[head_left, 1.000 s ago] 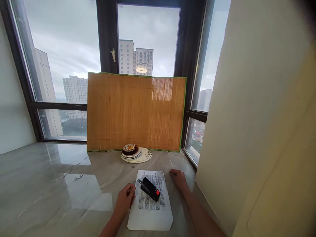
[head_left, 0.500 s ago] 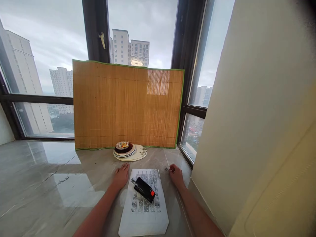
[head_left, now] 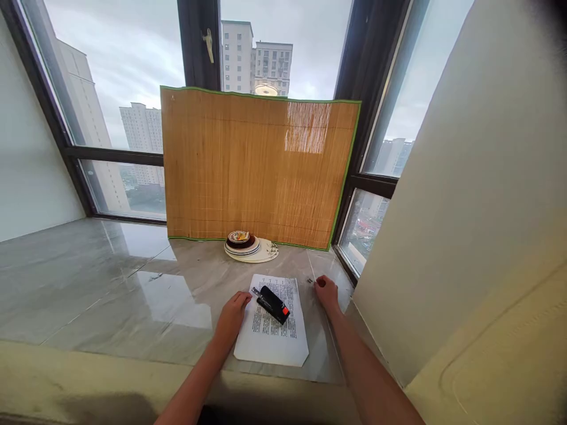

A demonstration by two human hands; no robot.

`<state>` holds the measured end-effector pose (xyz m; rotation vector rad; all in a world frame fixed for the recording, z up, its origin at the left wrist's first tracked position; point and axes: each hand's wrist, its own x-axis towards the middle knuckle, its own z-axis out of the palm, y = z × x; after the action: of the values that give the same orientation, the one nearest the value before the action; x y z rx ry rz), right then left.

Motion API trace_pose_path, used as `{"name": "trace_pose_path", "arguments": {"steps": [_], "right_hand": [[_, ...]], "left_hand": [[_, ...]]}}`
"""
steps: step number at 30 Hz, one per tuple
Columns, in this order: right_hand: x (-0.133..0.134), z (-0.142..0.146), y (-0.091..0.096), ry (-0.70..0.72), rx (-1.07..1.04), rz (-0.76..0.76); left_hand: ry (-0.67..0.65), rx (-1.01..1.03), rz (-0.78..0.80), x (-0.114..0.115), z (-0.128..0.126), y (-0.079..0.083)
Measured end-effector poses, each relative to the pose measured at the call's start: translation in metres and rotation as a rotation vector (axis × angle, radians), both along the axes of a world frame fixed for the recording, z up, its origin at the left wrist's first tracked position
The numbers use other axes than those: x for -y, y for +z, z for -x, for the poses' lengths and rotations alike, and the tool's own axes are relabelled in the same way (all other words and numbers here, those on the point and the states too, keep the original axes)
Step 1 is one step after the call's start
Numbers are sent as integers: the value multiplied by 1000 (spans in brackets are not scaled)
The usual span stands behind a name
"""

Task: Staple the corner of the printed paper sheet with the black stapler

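A printed sheet of paper (head_left: 273, 339) lies on the marble sill, and a black stapler (head_left: 273, 304) with a red end rests across its upper half. My left hand (head_left: 232, 317) lies flat on the sill with fingers stretched out, touching the paper's left edge just left of the stapler. My right hand (head_left: 326, 291) rests on the sill to the right of the paper, fingers curled under. A tiny metal bit (head_left: 310, 281) lies just left of its fingertips. Whether the curled fingers hold anything is hidden.
A stack of plates (head_left: 250, 248) sits behind the paper, in front of a bamboo mat (head_left: 257, 168) leaning upright against the window. A pale wall (head_left: 465, 206) closes in on the right. The marble sill (head_left: 110, 277) stretches away to the left.
My left hand drew back from beyond the paper's top corner to its left edge beside the stapler. The view pulled back and shifted. My right hand stayed by the small metal bit.
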<state>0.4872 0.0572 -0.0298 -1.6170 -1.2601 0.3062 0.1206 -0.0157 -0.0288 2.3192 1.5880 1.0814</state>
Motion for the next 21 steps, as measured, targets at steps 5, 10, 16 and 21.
{"name": "trace_pose_path", "arguments": {"steps": [5,10,16,21], "right_hand": [[29,12,8,-33,-59,-45],[68,52,7,173,-34,-127],[81,90,17,607,53,-188],[85,99,13,760,264,-3]], "left_hand": [[-61,87,-56,5,-3,2],[-116,113,-78,2,-5,0],[-188,120,-89,1,-3,-2],[-215,148,-94,-1,-1,-1]]}}
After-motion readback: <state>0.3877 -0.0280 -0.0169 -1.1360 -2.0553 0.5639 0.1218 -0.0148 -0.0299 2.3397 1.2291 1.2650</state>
